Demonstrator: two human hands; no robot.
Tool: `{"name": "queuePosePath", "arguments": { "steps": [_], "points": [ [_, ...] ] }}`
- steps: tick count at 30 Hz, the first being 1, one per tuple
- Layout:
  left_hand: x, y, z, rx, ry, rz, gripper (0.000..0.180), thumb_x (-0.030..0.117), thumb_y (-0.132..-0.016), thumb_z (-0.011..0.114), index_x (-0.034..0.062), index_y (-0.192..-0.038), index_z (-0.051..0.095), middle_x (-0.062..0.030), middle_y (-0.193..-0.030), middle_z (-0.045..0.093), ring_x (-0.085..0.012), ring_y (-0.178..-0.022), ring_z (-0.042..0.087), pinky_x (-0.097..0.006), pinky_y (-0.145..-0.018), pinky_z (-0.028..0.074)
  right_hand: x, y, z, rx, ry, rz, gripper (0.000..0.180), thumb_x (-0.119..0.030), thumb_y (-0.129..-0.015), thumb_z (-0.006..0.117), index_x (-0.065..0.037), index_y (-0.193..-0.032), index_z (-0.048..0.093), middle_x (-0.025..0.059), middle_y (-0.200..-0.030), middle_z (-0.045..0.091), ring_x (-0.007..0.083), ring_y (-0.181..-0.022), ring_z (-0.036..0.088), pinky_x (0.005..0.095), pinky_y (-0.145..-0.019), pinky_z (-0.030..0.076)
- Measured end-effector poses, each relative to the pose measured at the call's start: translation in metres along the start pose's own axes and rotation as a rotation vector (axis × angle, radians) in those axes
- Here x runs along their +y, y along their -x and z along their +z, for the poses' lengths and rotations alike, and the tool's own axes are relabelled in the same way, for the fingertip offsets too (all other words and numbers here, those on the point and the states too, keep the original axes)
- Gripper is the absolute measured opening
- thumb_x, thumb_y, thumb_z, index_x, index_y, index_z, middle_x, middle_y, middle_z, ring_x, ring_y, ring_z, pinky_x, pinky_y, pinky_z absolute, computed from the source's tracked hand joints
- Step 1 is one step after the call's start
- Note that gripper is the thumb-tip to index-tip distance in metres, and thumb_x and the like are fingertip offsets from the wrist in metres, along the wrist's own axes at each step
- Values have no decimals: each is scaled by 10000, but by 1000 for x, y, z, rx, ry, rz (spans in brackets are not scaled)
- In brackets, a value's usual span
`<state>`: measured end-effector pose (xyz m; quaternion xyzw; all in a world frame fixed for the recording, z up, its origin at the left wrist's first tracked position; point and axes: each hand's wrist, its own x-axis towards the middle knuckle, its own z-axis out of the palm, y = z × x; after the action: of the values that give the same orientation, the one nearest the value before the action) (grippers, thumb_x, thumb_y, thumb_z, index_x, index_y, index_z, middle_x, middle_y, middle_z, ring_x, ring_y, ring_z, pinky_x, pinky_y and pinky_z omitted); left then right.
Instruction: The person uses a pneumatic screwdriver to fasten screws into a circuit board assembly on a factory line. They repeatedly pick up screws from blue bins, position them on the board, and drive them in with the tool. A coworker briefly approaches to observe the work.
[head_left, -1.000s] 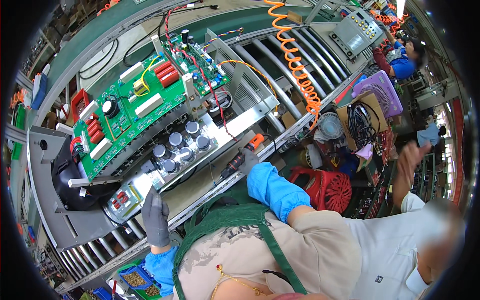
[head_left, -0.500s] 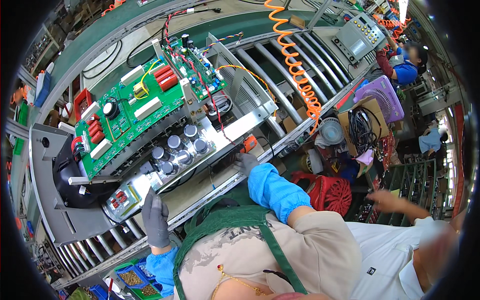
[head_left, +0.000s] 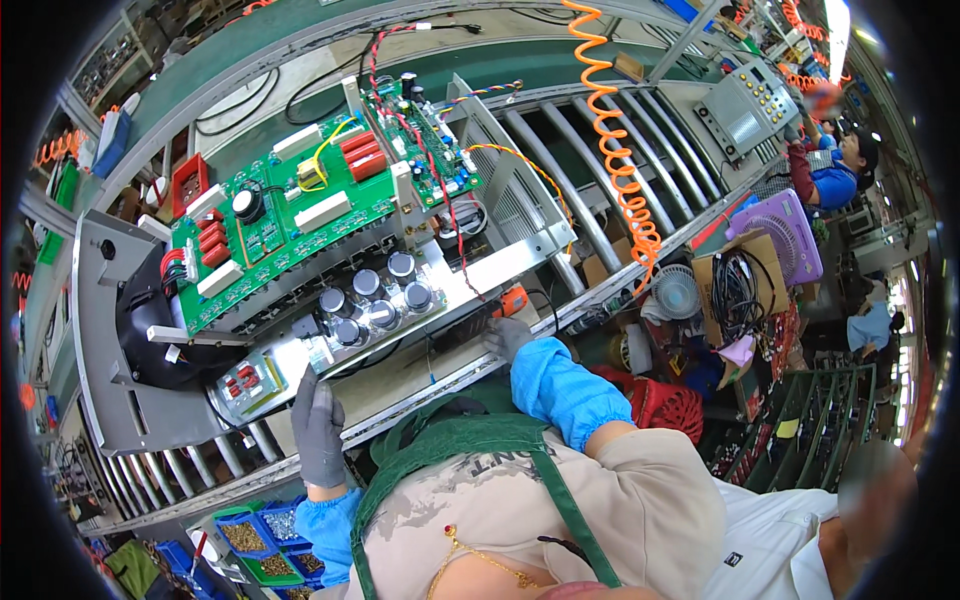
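Observation:
A grey metal chassis (head_left: 110,400) lies on the roller conveyor in front of me. It carries a large green circuit board (head_left: 275,240), a smaller upright green board (head_left: 420,150), a black round fan housing (head_left: 150,340) and several silver-topped capacitors (head_left: 383,314). My left hand (head_left: 320,432), grey-gloved, is open at the chassis's near edge, fingers stretched beside a small board with red parts (head_left: 245,385). My right hand (head_left: 508,340), also gloved, rests at the conveyor rail with fingers loosely bent and apart, just below an orange-and-black tool (head_left: 513,301). Nothing shows in either hand.
An orange coiled hose (head_left: 625,190) hangs over the rollers (head_left: 640,150). Blue bins of small metal parts (head_left: 245,535) stand at lower left. At right are a purple fan (head_left: 785,235), a box of black cables (head_left: 740,290) and a person in a white shirt (head_left: 770,530) close beside me.
The view has shifted, so the chassis and conveyor sit slightly lower and further right. My hands keep nearly the same places beside them. The neighbouring person's outstretched hand has left the view.

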<state>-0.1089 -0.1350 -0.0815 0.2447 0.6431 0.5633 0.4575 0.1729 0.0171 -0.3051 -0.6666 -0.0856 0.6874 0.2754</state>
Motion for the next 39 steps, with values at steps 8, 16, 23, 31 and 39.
{"name": "queuePosePath", "arguments": {
  "steps": [8,16,23,31,39],
  "points": [
    [0,6,7,80,90,11,462,173,-891,460,-45,-1294,395,49,-619,308,-45,-531,289,-204,-461,224,4,-11,-16,-54,45,39,80,-123,-823,528,-66,-871,499,114,-736,547,229,-609,559,357,-573,492],
    [-8,11,-1,60,497,-16,439,266,-897,465,-23,-1227,456,33,-623,354,-48,-518,302,-195,-443,234,-8,-40,-25,-69,188,69,107,-126,-819,560,-67,-899,523,121,-726,591,278,-614,614,410,-560,528],
    [-9,16,-4,-209,1868,20,605,464,-907,376,-7,-1287,349,-180,-1269,377,-274,-1203,330,-402,-1000,251,-21,-49,-37,-146,398,42,136,-128,-810,581,-49,-903,522,122,-720,586,267,-578,604,394,-518,525],
    [-88,31,-9,269,1424,164,525,330,-866,516,-55,-1207,415,-232,-1200,465,-349,-1115,463,-435,-971,396,-49,-69,-20,-268,695,68,155,-131,-809,584,-46,-920,518,125,-751,583,264,-616,601,393,-544,523],
    [-210,105,34,898,1305,51,416,-108,-809,381,-116,-1225,381,-242,-1222,454,-337,-1162,453,-363,-1003,405,-53,-83,25,-391,964,103,174,-133,-807,587,-44,-937,515,127,-783,579,262,-655,598,392,-571,521]
  ]
}}
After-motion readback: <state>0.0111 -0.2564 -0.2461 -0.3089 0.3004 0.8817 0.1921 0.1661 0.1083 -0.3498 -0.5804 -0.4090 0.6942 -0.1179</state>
